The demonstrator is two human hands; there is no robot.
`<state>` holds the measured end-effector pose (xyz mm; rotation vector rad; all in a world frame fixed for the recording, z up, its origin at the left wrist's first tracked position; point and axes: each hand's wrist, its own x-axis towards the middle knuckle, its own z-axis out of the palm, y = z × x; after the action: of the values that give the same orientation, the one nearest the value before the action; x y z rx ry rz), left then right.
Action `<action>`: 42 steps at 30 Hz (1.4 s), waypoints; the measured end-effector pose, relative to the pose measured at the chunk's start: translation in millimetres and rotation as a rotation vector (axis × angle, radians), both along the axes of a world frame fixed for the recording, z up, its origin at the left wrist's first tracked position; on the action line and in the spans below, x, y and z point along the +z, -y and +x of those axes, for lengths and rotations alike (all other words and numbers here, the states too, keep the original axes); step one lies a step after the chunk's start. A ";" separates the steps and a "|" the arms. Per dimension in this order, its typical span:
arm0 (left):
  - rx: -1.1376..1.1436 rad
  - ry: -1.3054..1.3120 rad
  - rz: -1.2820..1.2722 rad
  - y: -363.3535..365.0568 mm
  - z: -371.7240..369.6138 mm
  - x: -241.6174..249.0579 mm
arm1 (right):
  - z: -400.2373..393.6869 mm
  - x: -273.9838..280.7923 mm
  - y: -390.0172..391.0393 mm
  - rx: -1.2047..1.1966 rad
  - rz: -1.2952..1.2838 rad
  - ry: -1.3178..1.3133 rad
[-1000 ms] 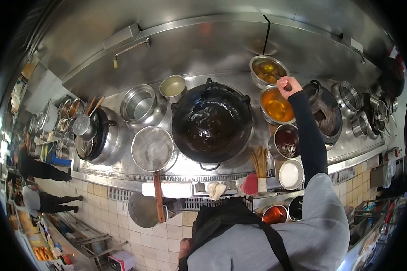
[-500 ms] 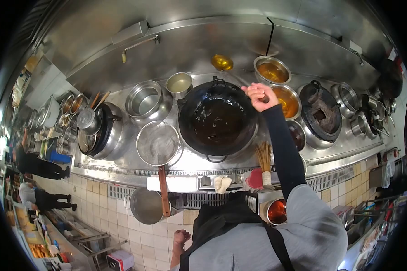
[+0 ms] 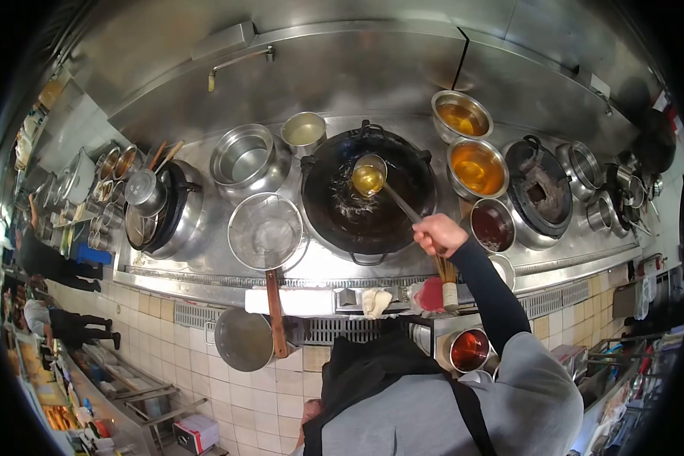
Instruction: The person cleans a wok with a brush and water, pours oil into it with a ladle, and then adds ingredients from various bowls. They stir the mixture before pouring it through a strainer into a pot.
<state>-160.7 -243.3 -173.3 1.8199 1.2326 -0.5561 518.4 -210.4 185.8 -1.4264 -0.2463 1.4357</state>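
Note:
My right hand (image 3: 441,234) is closed round the handle of a metal ladle (image 3: 403,204). The ladle's bowl holds yellow liquid and is over the black wok (image 3: 323,199), where the dark surface below it looks splashed or rippled. Just right of the wok stand a steel bowl of orange-yellow liquid (image 3: 477,169) and a pot of dark red sauce (image 3: 492,226). Under my right hand is a bamboo brush (image 3: 448,289). My left hand (image 3: 311,410) hangs low beside the black apron, mostly hidden, its fingers not clear.
A wire strainer (image 3: 265,230) with a wooden handle lies left of the wok. Behind it are a steel pot (image 3: 243,156) and a smaller pot of pale liquid (image 3: 304,131). Another burner (image 3: 539,186) stands to the right. Two people (image 3: 61,323) are at the far left.
My right hand has come down and toward me, bringing the ladle from behind the wok to over its middle. My left hand has slipped mostly behind the apron.

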 end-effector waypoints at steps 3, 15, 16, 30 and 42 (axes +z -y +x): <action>-0.279 0.175 0.195 0.9 -19.8 -38.6 | -1.8 -5.8 36.6 0.109 0.010 0.875; 1.010 0.265 -0.412 -82.6 107.5 78.8 | 246.2 -70.2 30.3 -0.224 -0.507 1.715; 0.993 0.273 -0.380 -83.6 114.5 84.6 | 273.7 -78.9 26.3 -0.183 -0.536 1.766; 0.124 0.088 0.042 -24.7 78.4 47.3 | 334.5 -13.0 40.1 -0.753 0.600 -0.762; 0.957 0.281 -0.589 -89.0 109.1 60.3 | 242.9 41.4 -4.0 -0.507 0.612 -0.569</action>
<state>-51.6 -154.4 -113.0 0.6576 1.3759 -0.0777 761.3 -206.4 227.3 -0.4981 0.0451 1.1417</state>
